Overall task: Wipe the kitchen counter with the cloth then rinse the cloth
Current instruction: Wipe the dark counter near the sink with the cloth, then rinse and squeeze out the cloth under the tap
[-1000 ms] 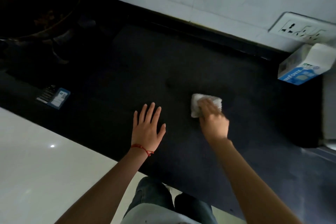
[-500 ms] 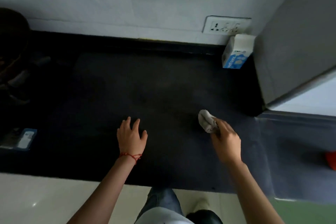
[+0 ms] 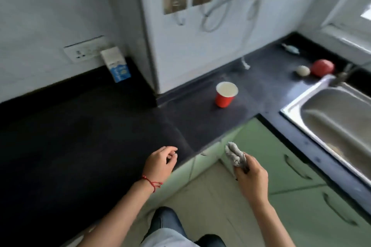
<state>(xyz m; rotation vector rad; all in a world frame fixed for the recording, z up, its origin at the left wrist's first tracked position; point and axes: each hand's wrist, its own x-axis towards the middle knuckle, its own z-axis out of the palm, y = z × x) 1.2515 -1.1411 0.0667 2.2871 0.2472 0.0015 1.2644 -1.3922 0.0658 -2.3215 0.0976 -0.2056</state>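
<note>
My right hand [image 3: 251, 176] grips a crumpled grey-white cloth [image 3: 234, 153], lifted off the dark counter [image 3: 90, 136] and hanging in the air in front of the green cabinet doors. My left hand [image 3: 160, 161] hovers at the counter's front edge with its fingers loosely curled and nothing in them. A steel sink [image 3: 331, 124] is set into the counter at the right, its tap [image 3: 343, 74] at the far corner.
A red cup [image 3: 225, 94] stands on the counter in the corner. A blue and white carton [image 3: 116, 64] leans by the wall socket [image 3: 84, 52]. A red round object [image 3: 322, 67] and a pale one [image 3: 303, 70] lie behind the sink. Green cabinets [image 3: 301, 176] run below.
The view has swung right, bringing the sink and cup in. My right hand lifted the cloth off the counter and moved it right. My left hand came off the counter and curled.
</note>
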